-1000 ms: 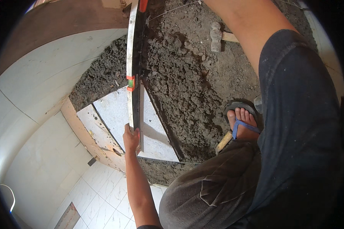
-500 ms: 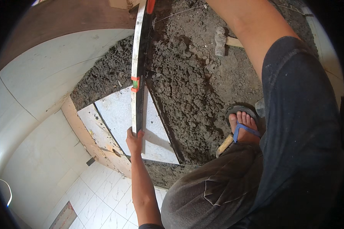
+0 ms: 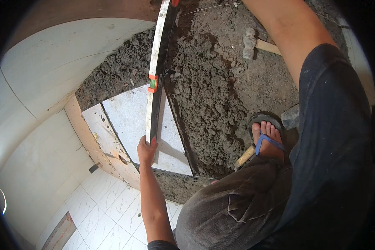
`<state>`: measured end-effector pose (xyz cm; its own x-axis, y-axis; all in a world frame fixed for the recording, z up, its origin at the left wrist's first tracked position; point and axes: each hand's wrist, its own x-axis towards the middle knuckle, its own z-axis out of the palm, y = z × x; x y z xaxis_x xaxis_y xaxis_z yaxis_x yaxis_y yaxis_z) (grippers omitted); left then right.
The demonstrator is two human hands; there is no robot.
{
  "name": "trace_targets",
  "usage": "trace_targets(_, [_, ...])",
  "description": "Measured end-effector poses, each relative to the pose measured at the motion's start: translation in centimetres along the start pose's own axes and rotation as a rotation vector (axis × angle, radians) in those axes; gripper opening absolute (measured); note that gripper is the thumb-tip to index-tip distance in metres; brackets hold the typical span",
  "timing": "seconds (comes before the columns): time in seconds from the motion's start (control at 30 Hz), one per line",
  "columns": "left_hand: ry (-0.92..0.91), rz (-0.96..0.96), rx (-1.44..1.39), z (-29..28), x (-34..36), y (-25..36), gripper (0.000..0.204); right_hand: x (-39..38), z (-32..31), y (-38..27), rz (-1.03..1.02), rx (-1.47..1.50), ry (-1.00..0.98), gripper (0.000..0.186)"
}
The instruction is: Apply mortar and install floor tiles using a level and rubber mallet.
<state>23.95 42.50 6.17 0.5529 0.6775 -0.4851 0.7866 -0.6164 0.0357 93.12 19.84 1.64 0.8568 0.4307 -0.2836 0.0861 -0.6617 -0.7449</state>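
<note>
One spirit level (image 3: 156, 58) in left hand (image 3: 146, 151), two hammer heads (image 3: 249, 43)

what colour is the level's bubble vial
The vial is green, in an orange-red bracket; best seen in the head view.

Spirit lvl (image 3: 155, 64) over tile (image 3: 128, 116), mortar (image 3: 204, 96) L & R of lvl; hammer (image 3: 249, 43) far R; tiled flr (image 3: 106, 208) near L.
</note>
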Motion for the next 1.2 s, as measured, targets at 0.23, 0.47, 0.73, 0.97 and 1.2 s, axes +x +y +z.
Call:
trace_targets(0.23, [0.062, -0.024, 0.131, 2.2, -0.9, -5.5, 0.039, -0.4, 1.7, -0.2, -0.009, 0.045, -0.050, 0.101])
trace_targets(0.47, [0.040, -0.083, 0.081, 1.7, -2.0, -4.5, 0.037, -1.4, -0.6, -0.6, -0.009, 0.047, -0.007, 0.096])
trace_targets(0.73, [0.023, -0.052, 0.116, 1.4, -2.4, -4.0, 0.036, -1.8, -1.0, -1.0, -0.025, 0.060, -0.030, 0.101])
trace_targets(0.97, [0.063, 0.017, 0.124, 1.4, -2.7, -4.0, 0.034, -1.6, -1.4, -0.8, 0.024, 0.047, -0.046, 0.106])
trace_targets(1.2, [0.050, -0.053, 0.072, 1.3, -2.8, -4.1, 0.033, -1.4, -1.3, -0.4, 0.001, 0.087, -0.022, 0.108])
